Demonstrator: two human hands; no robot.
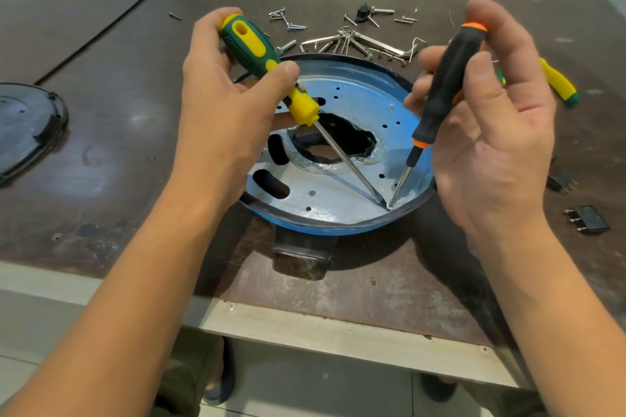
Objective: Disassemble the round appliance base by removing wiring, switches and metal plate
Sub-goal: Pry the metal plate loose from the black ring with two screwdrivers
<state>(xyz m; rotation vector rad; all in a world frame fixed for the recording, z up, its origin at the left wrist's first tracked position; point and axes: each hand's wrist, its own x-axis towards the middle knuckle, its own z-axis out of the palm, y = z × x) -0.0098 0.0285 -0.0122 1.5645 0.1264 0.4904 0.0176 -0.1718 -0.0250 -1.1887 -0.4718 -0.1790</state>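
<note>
The round blue appliance base sits open side up near the front edge of a dark brown, scuffed worktable, its silvery perforated metal plate exposed, with a ragged black hole at the middle ringed by clear film. Two screwdriver tips meet at one spot on the plate's near-right rim. The left hand is wrapped around a green-and-yellow-handled screwdriver, thumb pressed along the handle, its long shaft slanting down to the right. The right hand grips a slimmer black screwdriver with orange bands between fingertips and thumb, palm loose — this tool stands nearly upright.

Behind the base lie a fan of silver hex keys, scattered loose screws and a small black part. To the right rest another yellow-and-green tool handle and two black pronged switches, apart from the base. A dark round plastic cover lies at the table's left edge.

The tabletop is worn, with a pale metal strip along its front; below it, light floor tiles and the person's dark shoes show.
</note>
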